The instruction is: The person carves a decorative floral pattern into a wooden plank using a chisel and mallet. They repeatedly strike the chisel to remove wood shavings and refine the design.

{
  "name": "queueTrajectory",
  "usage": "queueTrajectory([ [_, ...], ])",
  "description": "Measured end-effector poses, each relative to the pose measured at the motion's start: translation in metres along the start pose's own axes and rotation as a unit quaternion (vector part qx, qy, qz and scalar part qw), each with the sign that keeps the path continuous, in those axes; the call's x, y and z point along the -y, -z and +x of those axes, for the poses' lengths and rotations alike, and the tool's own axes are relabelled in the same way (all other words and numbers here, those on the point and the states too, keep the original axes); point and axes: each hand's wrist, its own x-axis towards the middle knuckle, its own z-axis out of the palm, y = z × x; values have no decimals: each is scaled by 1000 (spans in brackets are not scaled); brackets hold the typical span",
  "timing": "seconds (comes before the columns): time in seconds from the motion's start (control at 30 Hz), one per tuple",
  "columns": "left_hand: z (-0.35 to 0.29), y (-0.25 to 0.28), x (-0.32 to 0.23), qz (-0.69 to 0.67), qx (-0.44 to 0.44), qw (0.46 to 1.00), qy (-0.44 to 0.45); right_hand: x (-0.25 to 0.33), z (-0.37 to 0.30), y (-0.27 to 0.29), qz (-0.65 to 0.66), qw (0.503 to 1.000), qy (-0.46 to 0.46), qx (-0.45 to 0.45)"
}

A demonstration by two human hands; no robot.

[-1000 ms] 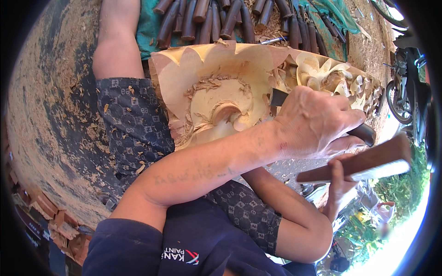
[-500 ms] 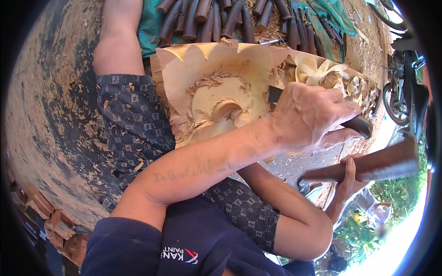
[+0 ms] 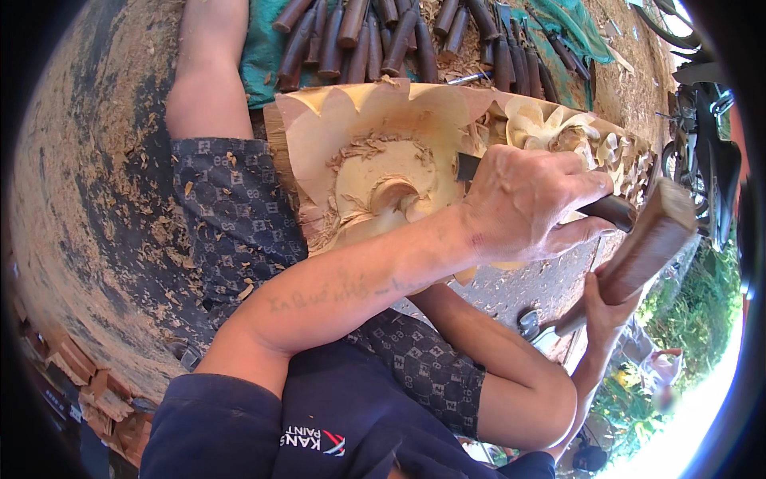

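Note:
My left hand (image 3: 531,199) is closed around a wood chisel (image 3: 613,211). Its dark handle sticks out on the right, and its flat blade points left, with the tip at the carved wooden panel (image 3: 439,108). My right hand (image 3: 610,307) grips a brown wooden mallet (image 3: 650,239), whose head is tilted up and blurred close to the end of the chisel handle. Scalloped petal edges and a round flower centre with a curl are cut into the pale wood, and loose shavings lie in the hollow. Paper covers parts of the panel.
Several dark-handled carving tools (image 3: 359,40) lie on a green cloth (image 3: 262,48) beyond the panel. A pen (image 3: 469,78) rests beside them. My bare legs and patterned shorts (image 3: 227,199) flank the work. Parked motorbikes (image 3: 710,152) stand at the far right. Wood chips litter the ground.
The mallet has swung up and left, its head now beside the chisel's handle end. The chisel and my left hand have shifted slightly left.

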Motion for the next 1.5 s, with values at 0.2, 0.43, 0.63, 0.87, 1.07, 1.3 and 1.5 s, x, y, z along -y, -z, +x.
queueTrajectory([
  [0.2, 0, -4, 0, -9, -6, 1000, -2, -3, -13, -9, 32, 997, 15, 64],
  [0.43, 2, -3, 2, -8, -3, 1000, -5, -6, 1, 5, 196, 975, -4, 105],
  [0.63, -4, 5, 3, -14, 11, 999, 38, -11, 2, -1, 70, 995, -2, 69],
  [0.87, -55, 33, -60, 99, 282, 954, -11, -48, -20, -48, 361, 932, -37, -15],
  [1.07, -44, 108, -43, 290, 374, 877, 81, -99, -56, -74, 385, 904, -94, -162],
  [1.3, -47, 136, -55, 157, 469, 869, 30, -136, -90, -107, 411, 857, -159, -267],
  [1.5, -29, 116, -49, 254, 407, 876, 43, -136, -98, -108, 398, 869, -164, -243],
])
